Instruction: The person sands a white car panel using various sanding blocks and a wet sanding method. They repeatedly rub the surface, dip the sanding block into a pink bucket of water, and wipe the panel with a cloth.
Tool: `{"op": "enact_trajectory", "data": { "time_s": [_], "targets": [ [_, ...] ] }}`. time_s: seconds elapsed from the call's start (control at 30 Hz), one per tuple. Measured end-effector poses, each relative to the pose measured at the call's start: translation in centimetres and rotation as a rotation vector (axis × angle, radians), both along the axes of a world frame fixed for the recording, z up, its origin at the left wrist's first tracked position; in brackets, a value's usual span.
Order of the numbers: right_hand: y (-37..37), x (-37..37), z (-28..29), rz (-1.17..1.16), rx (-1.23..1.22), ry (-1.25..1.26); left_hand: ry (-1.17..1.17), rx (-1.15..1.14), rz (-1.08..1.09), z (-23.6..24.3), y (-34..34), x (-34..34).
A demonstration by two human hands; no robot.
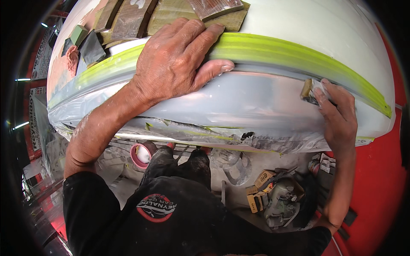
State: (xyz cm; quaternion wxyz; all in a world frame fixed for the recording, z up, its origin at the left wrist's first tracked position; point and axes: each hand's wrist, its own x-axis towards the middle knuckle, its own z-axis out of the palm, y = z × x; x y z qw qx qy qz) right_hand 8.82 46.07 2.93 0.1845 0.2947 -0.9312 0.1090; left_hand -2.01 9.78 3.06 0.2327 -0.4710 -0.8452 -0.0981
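My right hand grips a small brownish sanding block, with pale sheet material around it, against the right part of a curved vehicle body panel. The panel carries smooth grey primer with faint pinkish patches. My left hand lies on the panel's upper edge, fingers stretched forward and thumb apart, holding nothing. Its fingertips reach several flat wooden blocks on top of the body. Yellow-green masking tape runs along the edge, partly hidden under my left hand.
A green block, a dark sheet and a pink cloth lie at the upper left. Torn masking paper hangs below the panel. On the floor are a pink bucket, a cardboard box and a dusty machine.
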Motion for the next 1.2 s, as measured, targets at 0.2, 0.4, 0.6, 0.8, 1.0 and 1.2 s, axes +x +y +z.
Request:
{"op": "enact_trajectory", "data": {
  "time_s": [0.2, 0.4, 0.6, 0.8, 1.0, 1.2],
  "targets": [
    [-5.2, -0.7, 0.6, 0.083, -0.024, -0.032, 0.032, 0.028, -0.013, -0.4, -0.2, -0.2],
    [-3.6, 0.4, -0.8, 0.023, -0.039, -0.008, 0.024, 0.032, -0.004, -0.4, 0.0, -0.2],
    [-4.2, 0.3, -0.2, 0.081, -0.046, -0.025, 0.044, 0.027, 0.006, -0.3, -0.4, 0.1],
    [-6.4, -0.6, 0.0, 0.049, -0.104, -0.010, 0.044, 0.045, -0.028, -0.7, 0.0, -0.4],
    [-0.2, 2.8, -1.3, -0.166, -0.043, -0.004, 0.023, 0.032, 0.013, -0.3, -0.2, -0.1],
    [-7.5, 0.0, -0.2, 0.059, -0.083, -0.001, 0.035, 0.050, -0.018, -0.5, -0.2, -0.1]
  ]
}}
